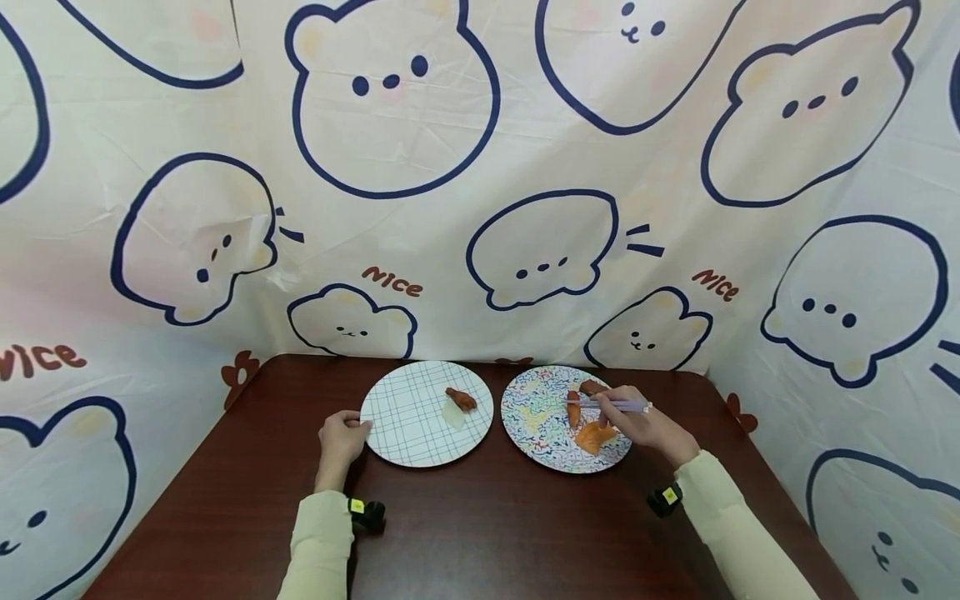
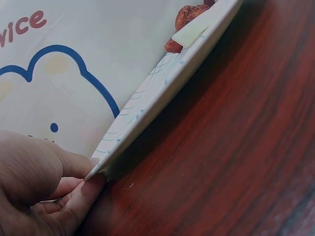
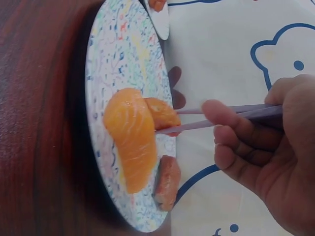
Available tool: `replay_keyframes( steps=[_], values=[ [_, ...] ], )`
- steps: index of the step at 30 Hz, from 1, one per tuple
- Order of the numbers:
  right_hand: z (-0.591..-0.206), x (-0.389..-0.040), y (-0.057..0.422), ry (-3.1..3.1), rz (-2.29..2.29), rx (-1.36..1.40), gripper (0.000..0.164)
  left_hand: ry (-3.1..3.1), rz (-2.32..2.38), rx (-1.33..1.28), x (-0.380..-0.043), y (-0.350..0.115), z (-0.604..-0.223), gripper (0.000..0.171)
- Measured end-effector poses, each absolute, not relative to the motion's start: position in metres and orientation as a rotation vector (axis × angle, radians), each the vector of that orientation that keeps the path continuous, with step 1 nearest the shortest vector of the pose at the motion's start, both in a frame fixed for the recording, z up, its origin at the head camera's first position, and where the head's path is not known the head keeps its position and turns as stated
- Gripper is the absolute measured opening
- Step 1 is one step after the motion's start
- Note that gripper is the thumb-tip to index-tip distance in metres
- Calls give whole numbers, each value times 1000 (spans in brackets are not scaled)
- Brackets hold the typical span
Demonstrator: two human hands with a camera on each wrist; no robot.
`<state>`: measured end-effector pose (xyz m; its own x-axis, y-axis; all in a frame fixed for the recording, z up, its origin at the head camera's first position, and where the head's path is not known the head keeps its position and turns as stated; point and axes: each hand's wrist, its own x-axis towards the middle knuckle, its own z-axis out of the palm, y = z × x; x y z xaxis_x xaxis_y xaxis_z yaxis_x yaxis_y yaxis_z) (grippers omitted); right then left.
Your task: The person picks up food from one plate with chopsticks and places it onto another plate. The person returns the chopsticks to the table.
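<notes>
On the left, my left hand pinches the rim of a white plate with a blue grid, thumb above and fingers below. That plate carries a browned chicken drumstick and a pale, thin slice. My right hand holds pale purple chopsticks over a multicoloured speckled plate. Their tips lie on either side of an orange-brown food piece; whether they squeeze it I cannot tell. Beside it on the plate are an orange salmon slice and a brown sausage-like piece.
Both plates stand side by side near the far edge of a dark brown wooden table. Behind and around it hangs a pale cloth with cartoon bear outlines. Each wrist wears a small black camera.
</notes>
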<state>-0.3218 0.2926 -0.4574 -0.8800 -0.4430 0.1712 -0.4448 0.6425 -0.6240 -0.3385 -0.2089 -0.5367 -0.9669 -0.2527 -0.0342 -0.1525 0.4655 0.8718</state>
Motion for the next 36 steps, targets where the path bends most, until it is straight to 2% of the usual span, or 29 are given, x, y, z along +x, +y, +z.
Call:
replay_keyframes(
  steps=[9,14,20,26,36],
  values=[
    [-466,-317,289,-2819,1060,681,36,-2595,-1526,349,-339,-209,-539,40],
    [-463,-310,282,-2764,950,789,28,-2590,-1526,350,-339,-209,-539,40],
    [-462,-306,272,-2683,735,917,32,-2587,-1530,351,-339,-209,-538,40],
    [-468,-308,265,-2656,469,931,33,-2586,-1535,351,-339,-210,-539,40],
    [-470,-307,251,-2504,341,1056,30,-2578,-1525,348,-339,-210,-539,40]
  ],
)
